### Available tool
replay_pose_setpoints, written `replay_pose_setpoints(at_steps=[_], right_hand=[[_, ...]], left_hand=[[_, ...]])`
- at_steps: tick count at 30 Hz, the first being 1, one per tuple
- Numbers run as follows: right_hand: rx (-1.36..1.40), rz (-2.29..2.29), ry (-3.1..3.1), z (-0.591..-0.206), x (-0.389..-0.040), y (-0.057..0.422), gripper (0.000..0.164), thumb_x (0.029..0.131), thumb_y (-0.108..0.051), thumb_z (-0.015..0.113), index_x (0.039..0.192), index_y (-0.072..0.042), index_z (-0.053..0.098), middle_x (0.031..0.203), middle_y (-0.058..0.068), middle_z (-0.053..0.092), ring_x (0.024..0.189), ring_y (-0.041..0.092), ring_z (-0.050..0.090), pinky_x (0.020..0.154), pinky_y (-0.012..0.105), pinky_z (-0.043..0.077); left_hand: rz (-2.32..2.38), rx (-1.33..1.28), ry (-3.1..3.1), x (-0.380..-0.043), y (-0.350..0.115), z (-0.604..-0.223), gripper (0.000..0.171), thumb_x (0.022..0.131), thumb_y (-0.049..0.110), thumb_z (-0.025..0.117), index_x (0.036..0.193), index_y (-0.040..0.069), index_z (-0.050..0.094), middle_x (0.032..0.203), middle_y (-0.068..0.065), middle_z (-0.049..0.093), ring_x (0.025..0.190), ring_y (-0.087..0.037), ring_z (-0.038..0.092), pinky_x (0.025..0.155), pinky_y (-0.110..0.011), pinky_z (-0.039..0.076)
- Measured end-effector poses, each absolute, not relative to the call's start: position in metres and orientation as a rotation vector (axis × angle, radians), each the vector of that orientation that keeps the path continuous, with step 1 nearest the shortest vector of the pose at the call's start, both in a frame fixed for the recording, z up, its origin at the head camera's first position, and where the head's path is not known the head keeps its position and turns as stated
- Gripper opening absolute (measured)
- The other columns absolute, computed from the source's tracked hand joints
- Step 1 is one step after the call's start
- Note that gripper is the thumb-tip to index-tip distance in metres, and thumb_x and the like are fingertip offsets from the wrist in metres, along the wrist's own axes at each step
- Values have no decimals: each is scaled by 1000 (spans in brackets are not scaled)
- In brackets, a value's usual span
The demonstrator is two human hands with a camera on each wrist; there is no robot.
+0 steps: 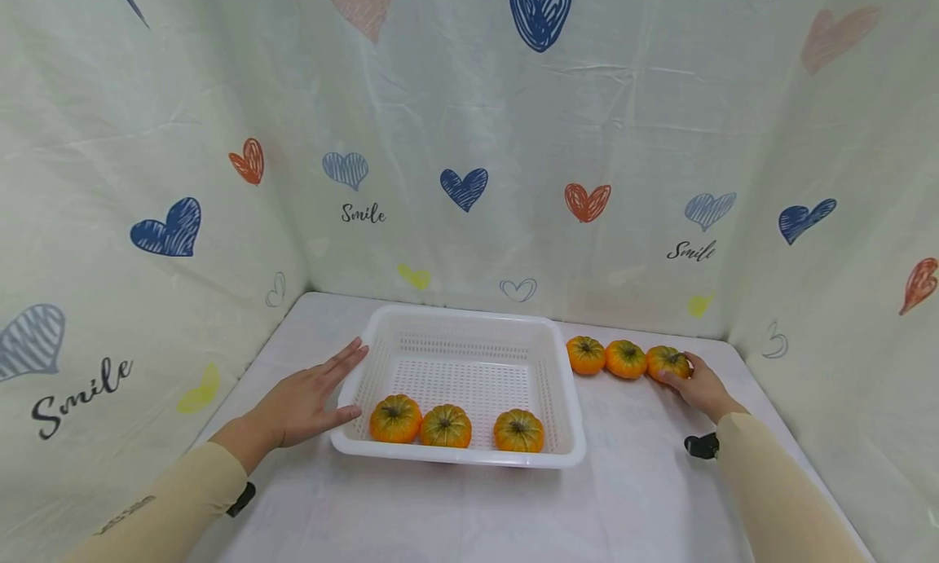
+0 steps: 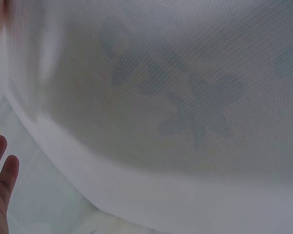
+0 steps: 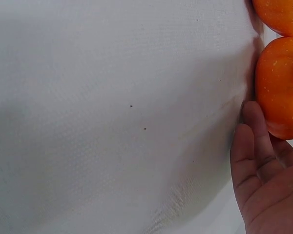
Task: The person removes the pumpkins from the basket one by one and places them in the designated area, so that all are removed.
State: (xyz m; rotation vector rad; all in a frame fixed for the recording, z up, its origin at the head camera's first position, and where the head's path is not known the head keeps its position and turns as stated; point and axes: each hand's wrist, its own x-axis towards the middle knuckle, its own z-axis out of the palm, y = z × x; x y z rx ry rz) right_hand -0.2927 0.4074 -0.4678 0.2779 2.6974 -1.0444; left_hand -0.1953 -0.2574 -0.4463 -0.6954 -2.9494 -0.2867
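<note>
- Table (image 1: 631, 506): white; around it we see pale curtains (image 1: 411, 98) printed with hearts (image 1: 464, 188) and "Smile".
- Basket (image 1: 458, 457): white, perforated, on the table; inside we count three pumpkins (image 1: 446, 428) along the near side, two side by side, one apart at right.
- Row (image 1: 626, 361): three more pumpkins, right of the basket.
- Left grip (image 1: 311, 398): spread, at the basket's left side.
- Right grip (image 1: 703, 388): pinching the row's rightmost pumpkin (image 1: 667, 362).
</note>
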Motion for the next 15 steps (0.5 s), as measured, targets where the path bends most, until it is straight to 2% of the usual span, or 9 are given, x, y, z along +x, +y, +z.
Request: replay_pose_setpoints(at_steps=[10, 15], right_hand=[[285, -1037, 2705, -469, -291, 411, 108, 97, -55, 57, 150, 14, -7, 149, 46, 9, 136, 59, 16, 111, 66, 16], [278, -1042, 2691, -466, -287, 412, 107, 97, -52, 57, 150, 14, -9, 144, 48, 17, 127, 55, 34, 110, 64, 24]], left_hand=[[-319, -705, -2952, -196, -257, -445, 86, 93, 59, 55, 161, 21, 17, 166, -5, 15, 131, -36, 50, 97, -62, 45], [-328, -714, -2945, -196, -258, -446, 86, 93, 57, 55, 161, 20, 18, 166, -5, 16, 131, -36, 50, 97, -61, 45]])
